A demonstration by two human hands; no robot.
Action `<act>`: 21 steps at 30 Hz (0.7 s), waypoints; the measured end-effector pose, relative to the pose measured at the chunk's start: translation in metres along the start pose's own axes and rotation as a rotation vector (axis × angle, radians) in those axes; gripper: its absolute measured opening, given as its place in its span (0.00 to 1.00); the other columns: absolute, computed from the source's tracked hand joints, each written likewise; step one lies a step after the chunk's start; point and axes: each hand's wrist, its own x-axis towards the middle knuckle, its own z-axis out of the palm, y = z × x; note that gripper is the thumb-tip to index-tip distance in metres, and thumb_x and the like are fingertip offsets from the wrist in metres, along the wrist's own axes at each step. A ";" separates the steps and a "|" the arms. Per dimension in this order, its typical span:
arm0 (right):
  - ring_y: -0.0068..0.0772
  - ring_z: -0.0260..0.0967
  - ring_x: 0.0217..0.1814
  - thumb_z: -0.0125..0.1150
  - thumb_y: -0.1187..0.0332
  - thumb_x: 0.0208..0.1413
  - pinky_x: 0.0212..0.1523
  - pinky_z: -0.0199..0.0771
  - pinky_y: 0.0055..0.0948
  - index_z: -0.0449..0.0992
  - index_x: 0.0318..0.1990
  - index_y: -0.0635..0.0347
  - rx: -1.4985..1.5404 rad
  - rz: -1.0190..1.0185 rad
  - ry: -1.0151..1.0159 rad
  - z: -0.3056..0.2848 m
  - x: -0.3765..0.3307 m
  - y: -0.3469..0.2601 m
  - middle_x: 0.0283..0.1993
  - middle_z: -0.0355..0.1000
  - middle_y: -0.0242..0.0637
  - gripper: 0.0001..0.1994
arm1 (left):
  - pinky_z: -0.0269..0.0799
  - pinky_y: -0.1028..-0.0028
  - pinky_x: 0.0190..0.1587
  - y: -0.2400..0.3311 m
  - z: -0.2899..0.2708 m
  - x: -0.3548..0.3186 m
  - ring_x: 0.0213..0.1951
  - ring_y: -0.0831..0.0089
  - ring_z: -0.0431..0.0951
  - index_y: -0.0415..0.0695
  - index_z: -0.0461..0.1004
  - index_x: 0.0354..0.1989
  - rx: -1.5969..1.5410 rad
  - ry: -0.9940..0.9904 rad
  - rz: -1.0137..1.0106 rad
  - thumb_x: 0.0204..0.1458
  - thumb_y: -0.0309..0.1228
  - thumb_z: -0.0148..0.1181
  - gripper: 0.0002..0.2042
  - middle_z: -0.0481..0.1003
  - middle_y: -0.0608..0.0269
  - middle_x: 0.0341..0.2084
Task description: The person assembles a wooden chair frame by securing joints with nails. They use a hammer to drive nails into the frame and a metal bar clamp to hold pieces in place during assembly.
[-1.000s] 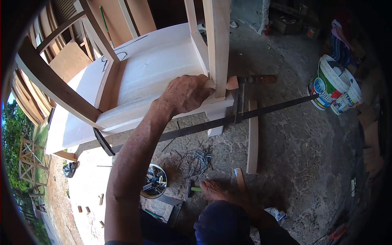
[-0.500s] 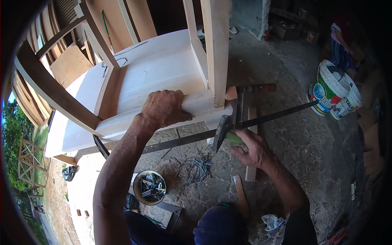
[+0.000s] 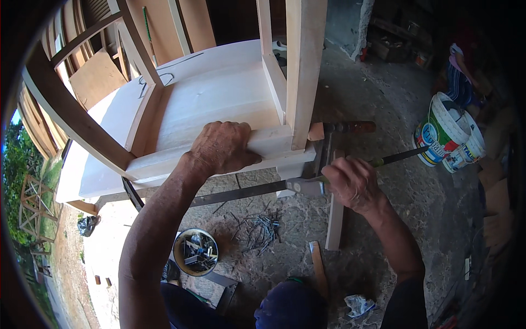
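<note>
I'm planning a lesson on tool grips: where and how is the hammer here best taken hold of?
Probably by the green handle, from the right: it points that way, away from the wooden frame, with the metal head at its left end. The right hand grips it near the head.

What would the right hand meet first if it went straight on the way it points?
Going up and left in the picture, the right hand would probably meet the clamp first, near the wooden post; depth is unclear.
</note>
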 end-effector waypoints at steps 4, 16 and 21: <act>0.32 0.72 0.33 0.70 0.67 0.54 0.32 0.75 0.34 0.74 0.49 0.56 -0.059 -0.018 -0.039 0.007 0.009 0.010 0.32 0.65 0.32 0.17 | 0.78 0.58 0.49 -0.004 0.001 0.000 0.38 0.51 0.84 0.36 0.78 0.36 -0.003 -0.003 0.003 0.47 0.50 0.72 0.25 0.82 0.45 0.30; 0.34 0.73 0.24 0.72 0.62 0.52 0.21 0.74 0.37 0.62 0.30 0.55 -0.076 -0.029 -0.156 0.020 0.020 0.041 0.25 0.65 0.33 0.19 | 0.78 0.59 0.49 -0.003 -0.003 -0.001 0.39 0.52 0.84 0.36 0.78 0.37 -0.004 -0.024 -0.001 0.48 0.50 0.72 0.25 0.82 0.45 0.31; 0.33 0.73 0.25 0.72 0.61 0.52 0.22 0.75 0.36 0.62 0.29 0.55 -0.127 -0.153 -0.096 0.017 0.020 0.038 0.24 0.64 0.33 0.19 | 0.78 0.59 0.49 -0.005 -0.001 -0.001 0.39 0.52 0.84 0.36 0.78 0.37 -0.001 -0.017 0.011 0.48 0.50 0.72 0.25 0.82 0.45 0.31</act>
